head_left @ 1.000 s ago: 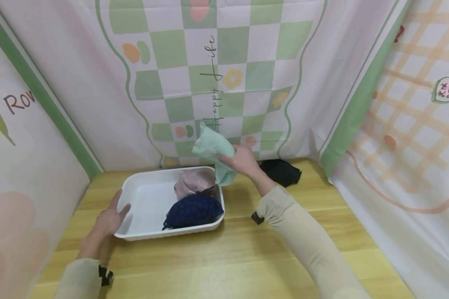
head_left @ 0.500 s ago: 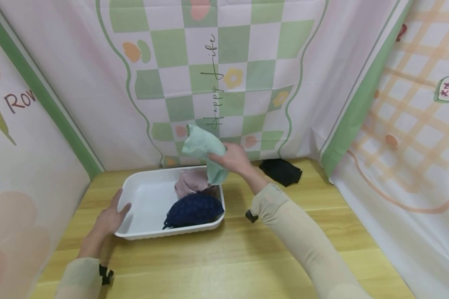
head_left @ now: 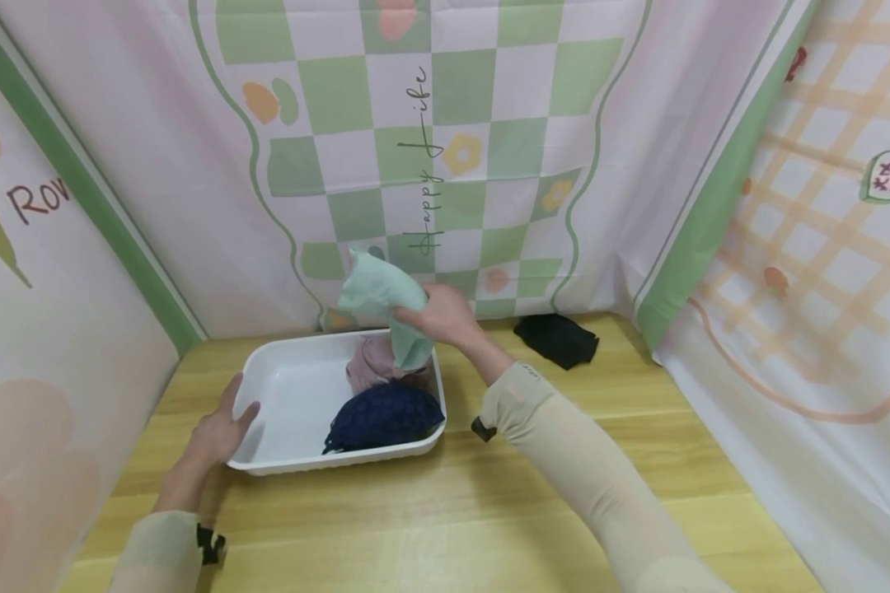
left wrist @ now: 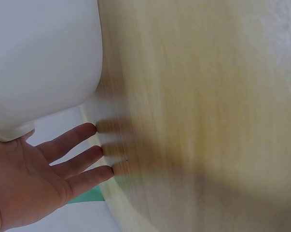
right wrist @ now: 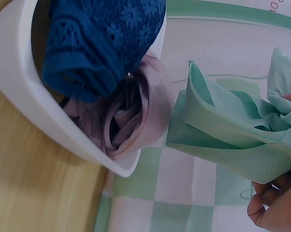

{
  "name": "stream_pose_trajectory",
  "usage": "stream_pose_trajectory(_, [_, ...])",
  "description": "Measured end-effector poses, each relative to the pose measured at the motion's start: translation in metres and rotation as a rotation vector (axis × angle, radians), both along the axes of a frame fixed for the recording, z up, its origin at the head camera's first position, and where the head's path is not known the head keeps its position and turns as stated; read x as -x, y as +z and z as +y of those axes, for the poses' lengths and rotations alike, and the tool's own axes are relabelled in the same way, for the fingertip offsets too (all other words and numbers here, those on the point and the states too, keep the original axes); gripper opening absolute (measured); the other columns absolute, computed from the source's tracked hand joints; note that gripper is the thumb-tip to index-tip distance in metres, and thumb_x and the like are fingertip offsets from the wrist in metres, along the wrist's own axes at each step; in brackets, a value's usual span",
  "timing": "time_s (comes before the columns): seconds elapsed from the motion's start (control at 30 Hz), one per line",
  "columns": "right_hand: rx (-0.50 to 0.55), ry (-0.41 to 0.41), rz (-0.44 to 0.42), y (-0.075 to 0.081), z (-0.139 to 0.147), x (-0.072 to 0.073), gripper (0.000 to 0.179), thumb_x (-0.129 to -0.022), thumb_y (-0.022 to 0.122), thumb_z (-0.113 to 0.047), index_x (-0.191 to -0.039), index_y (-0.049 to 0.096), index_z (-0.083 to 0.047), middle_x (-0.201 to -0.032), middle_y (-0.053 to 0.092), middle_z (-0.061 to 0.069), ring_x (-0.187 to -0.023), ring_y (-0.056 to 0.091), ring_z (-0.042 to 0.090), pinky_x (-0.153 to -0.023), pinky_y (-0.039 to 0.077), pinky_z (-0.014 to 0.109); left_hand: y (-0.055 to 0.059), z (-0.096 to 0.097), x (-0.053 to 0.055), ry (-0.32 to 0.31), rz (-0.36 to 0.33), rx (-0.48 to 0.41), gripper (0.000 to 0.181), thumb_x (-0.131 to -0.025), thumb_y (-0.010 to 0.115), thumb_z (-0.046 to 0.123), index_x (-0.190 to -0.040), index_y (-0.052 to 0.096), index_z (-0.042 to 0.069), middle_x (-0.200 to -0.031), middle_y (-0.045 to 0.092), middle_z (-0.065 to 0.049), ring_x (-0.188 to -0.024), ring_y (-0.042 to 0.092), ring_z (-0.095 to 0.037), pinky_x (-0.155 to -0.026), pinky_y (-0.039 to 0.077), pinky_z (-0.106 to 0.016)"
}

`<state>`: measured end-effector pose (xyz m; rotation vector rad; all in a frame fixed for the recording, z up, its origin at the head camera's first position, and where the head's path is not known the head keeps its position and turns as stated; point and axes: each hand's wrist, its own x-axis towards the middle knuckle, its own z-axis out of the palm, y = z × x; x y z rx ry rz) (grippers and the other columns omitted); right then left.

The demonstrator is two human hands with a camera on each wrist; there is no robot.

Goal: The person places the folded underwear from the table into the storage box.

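Mint cloth (head_left: pixel 380 290) shifted L — long axis up-L.

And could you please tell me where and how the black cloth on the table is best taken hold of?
I'd pinch the black cloth by its near corner, coming down from above and from the person's side. It appears to lie low and flat on the table, with that corner facing bare wood, while the curtain hangs close behind its far edge.
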<state>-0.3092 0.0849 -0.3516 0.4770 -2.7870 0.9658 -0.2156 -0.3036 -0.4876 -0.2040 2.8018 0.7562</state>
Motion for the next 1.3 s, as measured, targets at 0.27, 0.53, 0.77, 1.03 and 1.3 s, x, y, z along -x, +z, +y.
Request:
stream_pose_trajectory(0.27, [0.033,0.033,-0.003,0.000,-0.018,-0.004,0.034,-0.080,0.073,-0.043,-0.087,0.067,-0.011,-0.083,0.073,0.006,-0.073,0.064,0.022,-0.066,0.052,0.036,-0.002,-0.002,0.001,-0.006,0.018,0.001,0.080,-0.104,0.022,0.060,-0.159,-0.016,0.016,-0.152,0.020,-0.044,-0.131,0.036,-0.065,-0.105,0.039,-0.071])
stream_pose_trajectory(0.53, [0.036,0.070,-0.022,-0.004,-0.036,-0.004,0.034,-0.082,0.074,-0.045,-0.090,0.068,-0.013,-0.085,0.074,0.002,-0.075,0.065,0.018,-0.067,0.051,0.030,-0.003,-0.002,0.000,-0.007,0.024,0.001,0.079,-0.104,0.023,0.059,-0.159,-0.015,0.015,-0.151,0.022,-0.045,-0.130,0.038,-0.065,-0.103,0.041,-0.070])
stream_pose_trajectory(0.77, [0.000,0.108,-0.002,-0.003,-0.051,-0.005,0.034,-0.083,0.074,-0.046,-0.091,0.069,-0.013,-0.085,0.074,0.002,-0.076,0.065,0.018,-0.068,0.051,0.032,-0.003,-0.002,0.001,-0.005,0.037,0.005,0.080,-0.104,0.022,0.059,-0.159,-0.015,0.015,-0.151,0.024,-0.044,-0.128,0.041,-0.065,-0.100,0.043,-0.069])
stream_pose_trajectory(1.03, [-0.038,0.174,-0.009,-0.004,-0.068,-0.008,0.033,-0.085,0.071,-0.047,-0.085,0.065,-0.014,-0.084,0.073,0.000,-0.074,0.064,0.015,-0.064,0.048,0.027,-0.002,0.000,-0.003,0.005,0.038,0.006,0.081,-0.104,0.021,0.061,-0.159,-0.014,0.014,-0.151,0.024,-0.044,-0.128,0.041,-0.064,-0.100,0.044,-0.068])
stream_pose_trajectory(1.3, [-0.126,0.198,0.009,-0.007,-0.088,-0.011,0.035,-0.085,0.070,-0.050,-0.078,0.061,-0.017,-0.074,0.067,-0.004,-0.065,0.058,0.013,-0.056,0.041,0.024,-0.004,0.002,-0.006,0.009,0.046,0.008,0.080,-0.104,0.021,0.061,-0.160,-0.014,0.015,-0.151,0.024,-0.044,-0.128,0.040,-0.065,-0.101,0.042,-0.070])
